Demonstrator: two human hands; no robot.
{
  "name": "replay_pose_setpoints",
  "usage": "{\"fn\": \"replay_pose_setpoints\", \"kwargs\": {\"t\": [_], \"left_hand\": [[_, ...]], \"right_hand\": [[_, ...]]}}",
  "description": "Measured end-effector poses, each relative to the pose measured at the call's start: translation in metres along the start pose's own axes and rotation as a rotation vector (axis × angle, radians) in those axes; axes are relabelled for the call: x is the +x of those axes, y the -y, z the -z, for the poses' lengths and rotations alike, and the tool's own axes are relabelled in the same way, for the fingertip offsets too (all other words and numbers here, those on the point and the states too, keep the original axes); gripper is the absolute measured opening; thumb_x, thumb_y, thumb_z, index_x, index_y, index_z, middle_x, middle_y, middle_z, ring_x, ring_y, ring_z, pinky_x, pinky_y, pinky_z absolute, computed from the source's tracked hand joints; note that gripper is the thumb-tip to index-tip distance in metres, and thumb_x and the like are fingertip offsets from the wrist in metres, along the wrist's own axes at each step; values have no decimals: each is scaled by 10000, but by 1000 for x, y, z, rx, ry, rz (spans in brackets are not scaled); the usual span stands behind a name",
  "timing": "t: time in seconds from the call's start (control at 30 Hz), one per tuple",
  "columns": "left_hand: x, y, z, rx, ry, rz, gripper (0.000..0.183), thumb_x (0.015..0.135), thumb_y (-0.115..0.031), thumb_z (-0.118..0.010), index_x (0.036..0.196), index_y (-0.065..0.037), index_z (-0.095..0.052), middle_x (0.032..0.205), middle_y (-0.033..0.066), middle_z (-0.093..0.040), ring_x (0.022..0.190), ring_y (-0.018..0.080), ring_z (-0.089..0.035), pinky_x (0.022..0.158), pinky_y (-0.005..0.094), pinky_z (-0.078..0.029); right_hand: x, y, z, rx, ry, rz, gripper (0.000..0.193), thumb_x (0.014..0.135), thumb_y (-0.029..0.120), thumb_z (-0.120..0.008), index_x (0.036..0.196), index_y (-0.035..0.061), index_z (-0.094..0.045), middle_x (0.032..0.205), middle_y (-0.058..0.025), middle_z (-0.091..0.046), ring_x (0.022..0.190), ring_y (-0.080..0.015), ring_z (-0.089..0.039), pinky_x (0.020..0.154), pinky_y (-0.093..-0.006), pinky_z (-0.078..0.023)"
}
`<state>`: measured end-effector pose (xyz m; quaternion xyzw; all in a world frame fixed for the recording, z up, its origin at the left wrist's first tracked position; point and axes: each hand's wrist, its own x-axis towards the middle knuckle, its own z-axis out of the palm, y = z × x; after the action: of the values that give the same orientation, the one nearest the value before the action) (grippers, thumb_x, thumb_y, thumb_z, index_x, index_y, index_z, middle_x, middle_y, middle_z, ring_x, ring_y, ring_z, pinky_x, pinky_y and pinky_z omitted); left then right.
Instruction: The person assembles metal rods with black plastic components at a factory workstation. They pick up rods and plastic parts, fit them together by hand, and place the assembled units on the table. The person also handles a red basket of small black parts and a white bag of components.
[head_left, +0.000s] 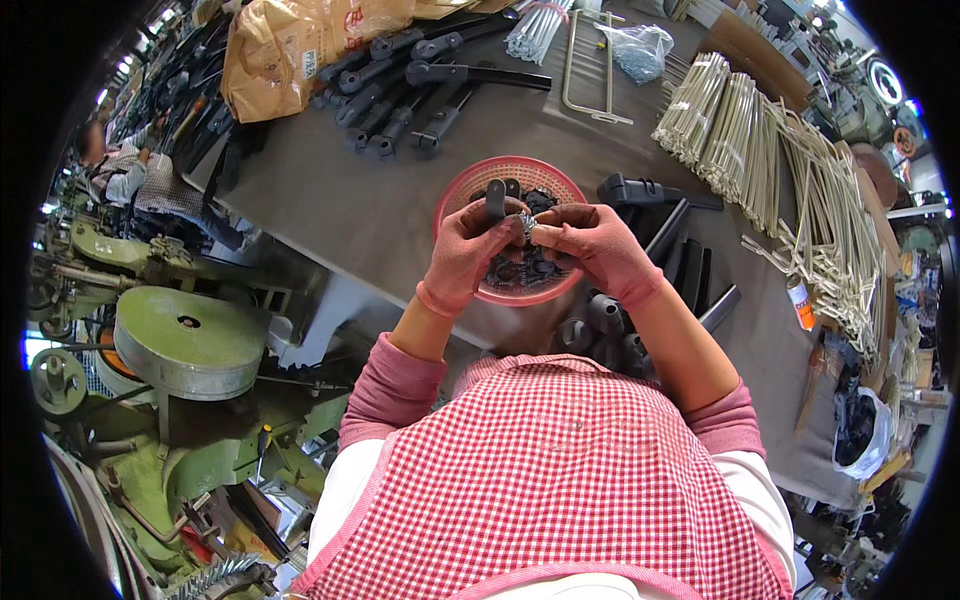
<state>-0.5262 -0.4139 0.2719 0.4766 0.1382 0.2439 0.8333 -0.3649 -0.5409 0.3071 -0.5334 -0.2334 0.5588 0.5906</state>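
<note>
Both my hands wear pinkish work gloves with darkened fingertips and meet above a red plastic basket [567, 178]. My left hand [470, 245] is closed around a black plastic part [495, 198], whose rounded ends stick up past the fingers. Between the two hands sits a small shiny metal piece [528, 224], perhaps a spring; its exact shape is too small to tell. My right hand [598, 247] pinches that piece between thumb and fingers. Beneath them, many small black parts [540, 270] lie in the basket, partly hidden by my hands.
Black tube fittings [390, 100] pile up at the far left, beside a brown paper sack [275, 60]. More black fittings [640, 192] lie right of the basket. Bundled metal rods [735, 140] cover the right side. A green machine [190, 340] stands left; a person [125, 170] sits beyond.
</note>
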Motion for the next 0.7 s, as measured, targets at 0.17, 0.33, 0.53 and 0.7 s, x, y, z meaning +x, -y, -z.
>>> {"fn": "replay_pose_setpoints", "kwargs": {"t": [0.17, 0.33, 0.53, 0.7], "left_hand": [[12, 10, -11, -16, -106, 42, 222, 941, -147, -655, 1110, -4, -638, 902, 39, -678, 763, 116, -657, 652, 253, -567], [22, 9, -15, -100, -165, 148, 167, 931, -182, -674, 1034, -52, -653, 853, 17, -666, 723, 107, -647, 629, 236, -558], [27, 8, -20, -134, -266, 113, 165, 911, -178, -702, 999, -49, -648, 810, 10, -646, 673, 95, -629, 590, 222, -551], [26, 6, -19, -95, -310, 88, 150, 916, -160, -693, 990, -38, -647, 803, 18, -641, 645, 104, -634, 553, 218, -548]], "right_hand": [[0, -1, 1, -421, -98, 283, 191, 880, 112, -715, 997, -38, -697, 872, -3, -657, 721, -52, -572, 668, -207, -474], [10, -11, 3, 225, -56, 134, 173, 912, 131, -675, 1003, -15, -691, 799, 20, -615, 678, -48, -537, 623, -198, -441], [21, -19, 2, 78, -235, 307, 176, 946, 146, -641, 1050, 4, -648, 809, 15, -612, 699, -52, -567, 613, -193, -475], [19, -10, 6, 500, -103, 75, 183, 945, 144, -621, 1089, 31, -612, 809, -9, -625, 793, -117, -662, 598, -196, -486]]}}
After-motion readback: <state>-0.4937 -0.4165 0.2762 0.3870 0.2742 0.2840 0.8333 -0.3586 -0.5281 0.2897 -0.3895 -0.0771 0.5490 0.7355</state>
